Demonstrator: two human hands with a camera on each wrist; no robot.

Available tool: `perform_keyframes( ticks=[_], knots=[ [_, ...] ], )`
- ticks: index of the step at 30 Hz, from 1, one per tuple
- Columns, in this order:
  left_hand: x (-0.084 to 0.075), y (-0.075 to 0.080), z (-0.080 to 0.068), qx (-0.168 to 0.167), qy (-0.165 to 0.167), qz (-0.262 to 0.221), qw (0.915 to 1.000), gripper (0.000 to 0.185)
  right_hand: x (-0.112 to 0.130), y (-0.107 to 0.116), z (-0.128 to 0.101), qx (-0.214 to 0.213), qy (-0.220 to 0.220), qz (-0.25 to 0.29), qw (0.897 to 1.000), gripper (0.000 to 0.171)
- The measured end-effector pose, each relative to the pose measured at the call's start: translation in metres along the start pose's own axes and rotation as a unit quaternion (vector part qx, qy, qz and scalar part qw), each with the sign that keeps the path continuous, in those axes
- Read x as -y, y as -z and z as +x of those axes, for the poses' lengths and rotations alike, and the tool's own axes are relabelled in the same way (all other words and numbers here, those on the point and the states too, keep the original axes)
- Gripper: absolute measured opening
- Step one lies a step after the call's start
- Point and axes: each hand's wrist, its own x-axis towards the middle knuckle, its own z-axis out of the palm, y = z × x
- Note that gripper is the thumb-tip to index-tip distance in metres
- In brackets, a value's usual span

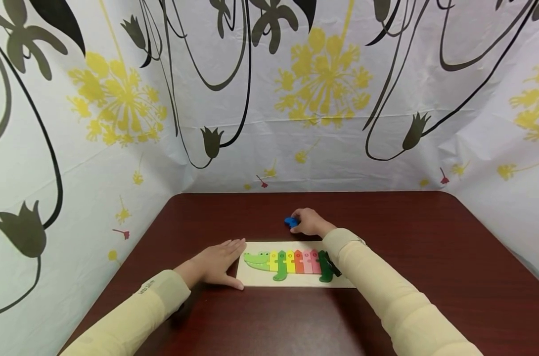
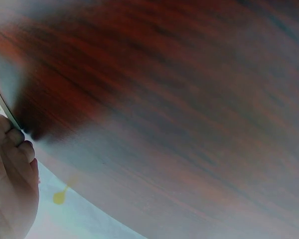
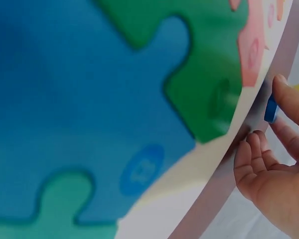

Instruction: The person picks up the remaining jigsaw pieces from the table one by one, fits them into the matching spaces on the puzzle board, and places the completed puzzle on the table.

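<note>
A pale wooden puzzle board [image 1: 260, 282] with a crocodile made of coloured pieces lies on the table. The crocodile's light green head [image 1: 257, 260] points left; the yellow, green, orange and pink pieces follow. My left hand [image 1: 218, 263] rests at the board's left end, fingers extended and thumb apart. Beyond the board's far edge, my right hand [image 1: 311, 222] pinches a blue puzzle piece [image 1: 291, 222] between thumb and index finger. In the right wrist view, a large blue piece [image 3: 89, 109] sits beside a dark green piece [image 3: 209, 84]. The right forearm hides the board's right end in the head view.
The dark red-brown table [image 1: 234, 321] has rounded far corners. A white sheet [image 1: 260, 168] with printed flowers and stems hangs behind the table and along both sides.
</note>
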Motion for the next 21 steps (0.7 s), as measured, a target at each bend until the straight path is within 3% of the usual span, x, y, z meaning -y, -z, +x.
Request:
perform_keyframes(
  ticks=[21],
  knots=[
    [0.002, -0.002, 0.001, 0.001, 0.004, 0.0, 1.0, 0.117, -0.026, 0.022, -0.018, -0.017, 0.01, 0.021, 1.0, 0.046]
  ],
)
